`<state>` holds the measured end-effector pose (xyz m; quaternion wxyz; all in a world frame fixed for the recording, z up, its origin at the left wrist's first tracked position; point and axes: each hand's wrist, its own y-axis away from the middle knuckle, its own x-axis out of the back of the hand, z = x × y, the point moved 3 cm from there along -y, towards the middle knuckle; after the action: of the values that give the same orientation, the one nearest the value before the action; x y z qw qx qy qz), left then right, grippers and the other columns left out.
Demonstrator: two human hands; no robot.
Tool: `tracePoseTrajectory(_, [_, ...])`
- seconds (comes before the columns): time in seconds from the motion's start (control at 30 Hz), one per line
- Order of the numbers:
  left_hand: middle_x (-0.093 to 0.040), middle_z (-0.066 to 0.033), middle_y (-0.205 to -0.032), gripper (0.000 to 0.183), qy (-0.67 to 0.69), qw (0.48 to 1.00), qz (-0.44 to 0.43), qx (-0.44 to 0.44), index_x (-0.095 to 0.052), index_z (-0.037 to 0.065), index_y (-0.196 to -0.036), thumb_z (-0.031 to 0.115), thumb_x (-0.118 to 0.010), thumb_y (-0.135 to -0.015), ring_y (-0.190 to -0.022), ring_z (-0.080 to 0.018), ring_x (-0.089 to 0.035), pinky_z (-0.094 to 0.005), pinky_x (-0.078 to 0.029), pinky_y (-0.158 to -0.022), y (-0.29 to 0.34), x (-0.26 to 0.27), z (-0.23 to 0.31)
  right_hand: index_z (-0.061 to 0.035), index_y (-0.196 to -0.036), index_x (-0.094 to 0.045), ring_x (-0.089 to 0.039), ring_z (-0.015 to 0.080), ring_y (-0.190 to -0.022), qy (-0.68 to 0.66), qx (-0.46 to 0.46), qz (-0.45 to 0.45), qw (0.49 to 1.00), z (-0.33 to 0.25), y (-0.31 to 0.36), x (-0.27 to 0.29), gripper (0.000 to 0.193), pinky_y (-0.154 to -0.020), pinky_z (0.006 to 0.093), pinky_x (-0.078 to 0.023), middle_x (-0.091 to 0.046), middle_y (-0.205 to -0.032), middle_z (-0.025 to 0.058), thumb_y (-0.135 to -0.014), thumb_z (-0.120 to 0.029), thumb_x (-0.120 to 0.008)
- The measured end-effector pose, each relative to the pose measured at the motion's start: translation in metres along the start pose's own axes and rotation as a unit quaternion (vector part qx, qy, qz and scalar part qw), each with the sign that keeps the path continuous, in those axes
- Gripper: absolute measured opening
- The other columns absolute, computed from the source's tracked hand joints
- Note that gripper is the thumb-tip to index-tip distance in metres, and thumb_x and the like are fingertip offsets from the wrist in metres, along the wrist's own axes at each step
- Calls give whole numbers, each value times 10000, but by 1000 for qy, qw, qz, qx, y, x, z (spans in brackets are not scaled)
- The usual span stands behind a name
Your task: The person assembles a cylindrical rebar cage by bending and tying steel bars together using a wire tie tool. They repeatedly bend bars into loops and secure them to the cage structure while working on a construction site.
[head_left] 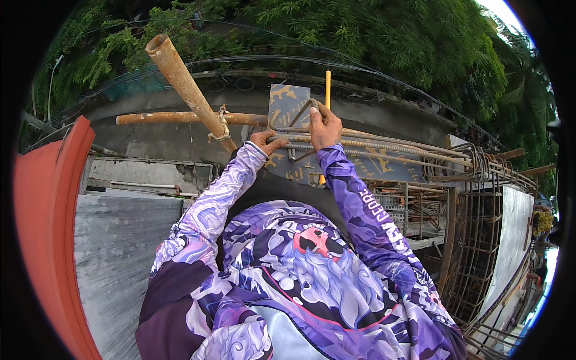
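Several long ribbed rebars [384,143] run side by side from the right toward my hands. My left hand [266,144] is closed round their near ends, its thumb lying along the bars. Just to the right, my right hand [326,127] is raised above the bars with its fingers pinched on the upper corner of a thin bent steel stirrup [301,113]. The stirrup slants down to the rebars, and part of it shows below them. Its far side is hidden behind my right hand. Under the bars lies a dark printed board [290,96].
Rusty scaffold pipes [186,87] cross at the left, bound by a clamp [223,123]. A yellow pole [328,90] stands behind my right hand. A tied rebar cage [480,240] rises at the right, and a red metal edge [57,198] at the left. Far below runs a road.
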<state>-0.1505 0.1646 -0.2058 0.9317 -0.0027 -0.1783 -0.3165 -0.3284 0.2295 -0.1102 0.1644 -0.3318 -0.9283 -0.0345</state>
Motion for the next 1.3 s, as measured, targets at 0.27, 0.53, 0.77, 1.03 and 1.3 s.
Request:
tracePoseTrajectory(0.27, [-517,-27,-495,508,-54,998,40,-10,-655,0,-881,500,-640,-791,-474,-98,-516,-292,-410,-460,-7,7,23,-7,-1107,-609,-650,289,-801,42,14,20,999,-13,2,7,365,-738,350,-483,-660,-866,197,-844,-258,-574])
tracePoseTrajectory(0.53, [-505,-7,-499,398,-183,910,96,-358,-619,14,-822,412,-632,-839,-471,-104,-536,-285,-409,-447,-7,6,8,34,-1136,-592,-516,66,-579,-23,46,14,999,10,-6,-2,355,-514,230,-416,-604,-703,40,-867,-198,-581])
tracePoseTrajectory(0.77, [-508,-12,-510,399,-17,999,-8,-30,-614,12,-815,410,-644,-829,-441,-108,-515,-271,-386,-412,-13,7,15,37,-1133,-589,-551,86,-598,45,50,28,997,0,1,-10,370,-553,248,-452,-630,-722,71,-858,-210,-590])
tracePoseTrajectory(1.03, [-588,-76,-621,455,-84,993,-51,-71,-621,-2,-898,447,-626,-827,-594,-139,-578,-322,-423,-516,-6,17,32,34,-1113,-591,-475,70,-454,-156,-38,38,986,-9,0,-23,324,-401,231,-361,-586,-663,34,-868,-178,-593])
tracePoseTrajectory(1.3, [-608,-79,-759,400,-79,988,-102,-80,-602,12,-967,395,-603,-854,-658,-157,-593,-299,-477,-632,5,22,29,14,-1178,-442,-392,112,-375,-279,-152,-55,947,-41,13,-48,363,-346,261,-293,-456,-543,29,-885,-167,-556])
